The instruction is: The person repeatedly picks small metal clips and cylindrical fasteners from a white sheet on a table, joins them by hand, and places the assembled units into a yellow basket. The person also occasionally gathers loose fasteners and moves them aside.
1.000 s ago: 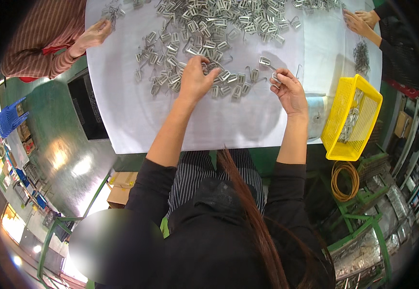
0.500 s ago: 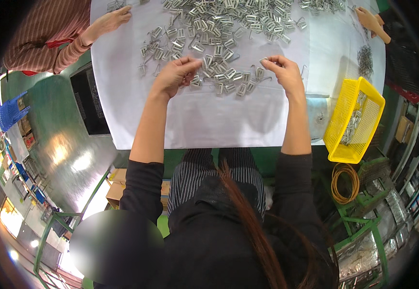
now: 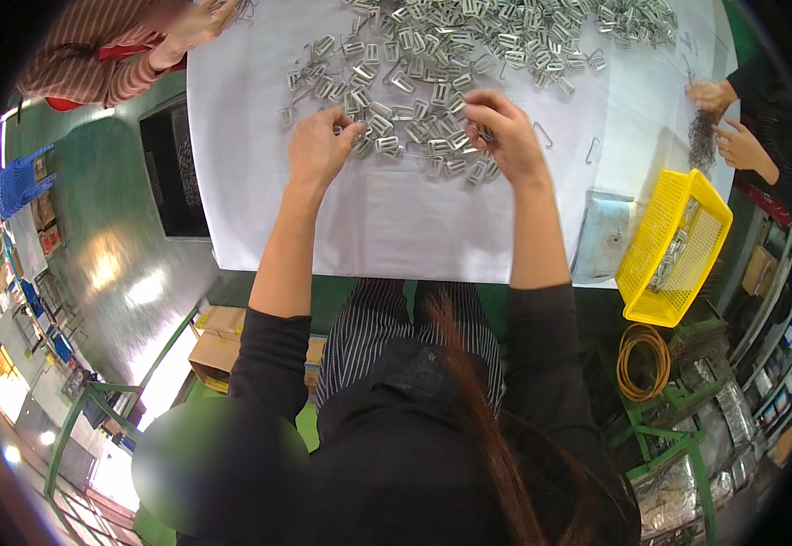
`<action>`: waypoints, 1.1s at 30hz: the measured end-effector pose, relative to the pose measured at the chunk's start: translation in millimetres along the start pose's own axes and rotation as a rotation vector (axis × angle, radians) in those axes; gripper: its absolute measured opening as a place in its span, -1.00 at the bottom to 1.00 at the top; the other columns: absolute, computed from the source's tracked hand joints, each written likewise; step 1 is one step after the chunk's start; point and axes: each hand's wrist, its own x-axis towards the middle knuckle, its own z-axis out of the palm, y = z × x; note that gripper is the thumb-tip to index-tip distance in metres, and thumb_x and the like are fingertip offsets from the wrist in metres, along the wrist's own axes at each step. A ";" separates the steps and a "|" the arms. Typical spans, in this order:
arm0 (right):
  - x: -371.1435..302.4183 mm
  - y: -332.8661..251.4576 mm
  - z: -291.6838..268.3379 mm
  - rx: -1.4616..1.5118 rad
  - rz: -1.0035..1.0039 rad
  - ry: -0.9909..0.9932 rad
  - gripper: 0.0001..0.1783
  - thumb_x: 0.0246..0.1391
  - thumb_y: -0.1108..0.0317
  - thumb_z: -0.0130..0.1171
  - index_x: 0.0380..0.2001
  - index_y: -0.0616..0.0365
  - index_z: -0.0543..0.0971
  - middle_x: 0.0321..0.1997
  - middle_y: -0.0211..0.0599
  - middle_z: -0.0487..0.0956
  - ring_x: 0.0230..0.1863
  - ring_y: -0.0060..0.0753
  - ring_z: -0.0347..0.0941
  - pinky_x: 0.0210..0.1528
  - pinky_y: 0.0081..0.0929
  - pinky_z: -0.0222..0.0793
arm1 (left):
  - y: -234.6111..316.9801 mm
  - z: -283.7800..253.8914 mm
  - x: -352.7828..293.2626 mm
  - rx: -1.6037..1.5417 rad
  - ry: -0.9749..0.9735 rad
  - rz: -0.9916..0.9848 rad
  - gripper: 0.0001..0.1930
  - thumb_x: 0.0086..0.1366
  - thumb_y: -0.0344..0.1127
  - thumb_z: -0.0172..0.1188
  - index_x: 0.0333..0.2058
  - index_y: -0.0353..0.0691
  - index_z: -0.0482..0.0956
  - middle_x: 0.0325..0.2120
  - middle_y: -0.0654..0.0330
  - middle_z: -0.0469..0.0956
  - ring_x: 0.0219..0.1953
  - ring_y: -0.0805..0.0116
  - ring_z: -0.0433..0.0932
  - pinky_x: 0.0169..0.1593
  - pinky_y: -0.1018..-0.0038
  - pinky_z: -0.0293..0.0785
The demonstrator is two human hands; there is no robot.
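A heap of silvery slotted metal buckles [image 3: 469,36], some with thin wire hooks attached, spreads over the white-covered table [image 3: 405,232]. At the heap's near left edge, my left hand [image 3: 319,146] is closed, thumb and forefinger pinching a metal buckle. My right hand [image 3: 510,136] bends over the near right part of the heap. Its fingers are curled together, and whatever lies in them is mostly hidden. Two loose wire hooks, a nearer hook [image 3: 543,135] and a farther hook [image 3: 594,150], lie to the right of that hand.
A yellow plastic basket [image 3: 634,289] with buckles inside stands at the table's right edge, beside a bluish flat sheet [image 3: 604,238]. One co-worker's hand [image 3: 187,32] is at far left. Another's hands [image 3: 744,150] are at right, near a pile of wire hooks [image 3: 701,136].
My right hand has moved left and closed in on the heap. My left hand stays at the heap's edge. The right co-worker now has both hands near the hook pile.
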 end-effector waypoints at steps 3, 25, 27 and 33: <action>45.4 23.6 47.1 -0.917 -0.342 0.234 -0.72 -0.15 0.32 0.19 -0.28 0.09 0.51 -0.55 -0.34 0.52 -0.46 -0.34 0.50 -0.42 -0.45 0.36 | -0.6 -6.4 -8.6 -0.417 -0.268 -0.133 -0.77 0.12 -0.22 0.18 -0.49 -0.30 0.51 -0.61 0.31 0.47 -0.56 0.53 0.36 -0.45 0.56 0.26; 6.5 82.5 132.9 -1.209 -0.273 0.228 -0.67 -0.14 0.23 0.25 -0.30 0.19 0.55 -0.53 -0.32 0.54 -0.48 -0.41 0.43 -0.39 -0.48 0.32 | -76.9 -15.1 -43.2 -0.981 0.080 -0.402 -0.84 0.09 -0.28 0.22 -0.38 -0.17 0.48 -0.58 0.39 0.36 -0.60 0.61 0.27 -0.57 0.64 0.16; 3.4 74.0 128.9 -1.047 -0.190 0.204 -0.68 -0.19 0.18 0.28 -0.39 0.19 0.57 -0.55 -0.30 0.54 -0.49 -0.40 0.43 -0.41 -0.47 0.31 | -77.8 -12.0 -43.3 -0.687 0.239 -0.314 -0.83 0.08 -0.27 0.24 -0.37 -0.18 0.51 -0.66 0.43 0.32 -0.65 0.63 0.23 -0.58 0.62 0.14; -10.0 40.5 62.7 -0.730 0.091 0.263 -0.62 -0.29 0.10 0.37 -0.64 0.24 0.54 -0.70 -0.40 0.44 -0.65 -0.56 0.29 -0.56 -0.51 0.21 | -44.1 0.6 -25.7 -0.182 0.397 0.080 -0.82 0.04 -0.24 0.25 -0.38 -0.15 0.54 -0.72 0.32 0.33 -0.66 0.52 0.28 -0.57 0.53 0.19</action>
